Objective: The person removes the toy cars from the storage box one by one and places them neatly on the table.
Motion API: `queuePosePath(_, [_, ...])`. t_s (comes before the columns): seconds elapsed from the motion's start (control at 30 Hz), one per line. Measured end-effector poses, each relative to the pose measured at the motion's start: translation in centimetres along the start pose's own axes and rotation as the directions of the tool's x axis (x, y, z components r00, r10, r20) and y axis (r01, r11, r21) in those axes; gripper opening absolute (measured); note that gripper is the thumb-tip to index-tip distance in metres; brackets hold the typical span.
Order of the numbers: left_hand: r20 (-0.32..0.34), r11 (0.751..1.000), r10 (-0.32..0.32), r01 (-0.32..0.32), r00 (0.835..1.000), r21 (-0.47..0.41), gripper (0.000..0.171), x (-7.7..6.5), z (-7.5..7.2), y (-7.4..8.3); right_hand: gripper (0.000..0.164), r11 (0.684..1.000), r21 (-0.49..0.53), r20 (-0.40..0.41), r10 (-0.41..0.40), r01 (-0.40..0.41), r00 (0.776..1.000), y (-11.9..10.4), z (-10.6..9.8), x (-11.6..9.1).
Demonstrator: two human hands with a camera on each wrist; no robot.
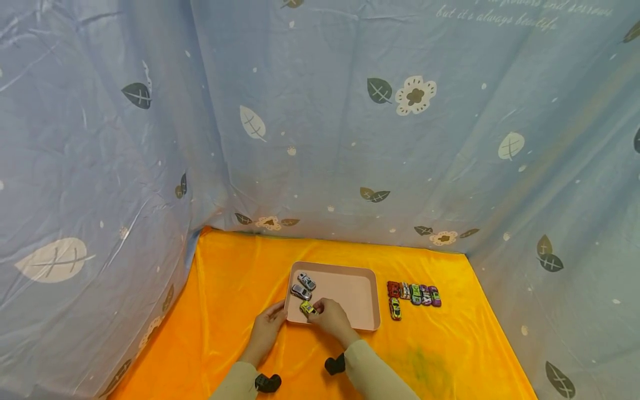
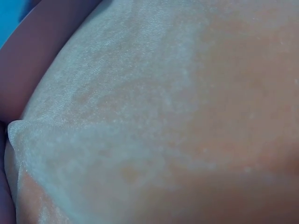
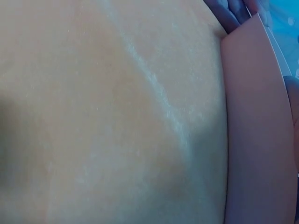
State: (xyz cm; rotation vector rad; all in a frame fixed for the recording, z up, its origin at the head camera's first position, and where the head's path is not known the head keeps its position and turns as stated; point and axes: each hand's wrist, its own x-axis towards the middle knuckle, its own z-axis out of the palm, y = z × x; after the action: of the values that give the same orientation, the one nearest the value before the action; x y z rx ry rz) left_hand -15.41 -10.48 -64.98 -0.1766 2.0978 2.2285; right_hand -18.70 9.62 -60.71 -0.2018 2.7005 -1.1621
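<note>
In the head view a shallow pink tray (image 1: 345, 269) lies on the orange cloth. My right hand (image 1: 334, 319) reaches over its near wall and pinches a yellow toy car (image 1: 306, 308) low over the tray's near left corner. My left hand (image 1: 265, 331) holds the tray at that same corner, fingers against the outer wall. Two silver-grey toy cars, one farther back (image 1: 306, 281) and one nearer (image 1: 301, 292), sit along the left side inside the tray. The right wrist view shows the tray's wall (image 3: 257, 121) with left-hand fingers (image 3: 230, 11) at its corner.
Right of the tray, several toy cars (image 1: 415, 294) stand side by side in a row on the cloth (image 1: 240, 278). A yellow toy car (image 1: 395, 309) sits in front of the row's left end. Patterned blue-grey curtains (image 1: 320, 128) enclose the back and sides.
</note>
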Motion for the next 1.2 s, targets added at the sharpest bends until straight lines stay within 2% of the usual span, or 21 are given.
queuePosePath(0.17, [0.001,1.000,-0.015,0.015,1.000,0.004,0.045,-0.1,0.0,-0.1,0.024,1.000,0.028,-0.039,-0.009,0.010,0.999,0.3,-0.7,-0.1])
queuePosePath(0.4, [-0.006,0.999,-0.025,0.026,1.000,0.022,0.045,0.3,0.1,0.0,0.029,0.999,0.030,-0.097,0.021,-0.018,0.995,1.7,-2.6,0.1])
queuePosePath(0.6, [-0.006,0.999,-0.029,0.030,1.000,0.031,0.044,0.3,0.1,0.1,0.033,0.996,0.075,-0.101,0.050,-0.043,0.994,2.6,-4.0,0.0])
queuePosePath(0.83, [0.005,0.999,-0.038,0.038,0.999,0.023,0.048,0.2,0.1,0.1,0.032,0.997,0.061,-0.100,0.059,-0.053,0.993,3.0,-4.7,-0.4])
queuePosePath(1.03, [-0.016,0.998,-0.052,0.053,0.998,0.035,0.048,0.1,0.1,0.2,0.027,0.989,0.135,-0.168,0.075,-0.053,0.983,3.4,-6.4,-0.8])
queuePosePath(1.2, [-0.020,0.998,-0.050,0.051,0.999,0.043,0.047,0.2,0.0,0.2,0.026,0.982,0.183,-0.250,0.095,-0.050,0.964,4.2,-8.5,-1.5])
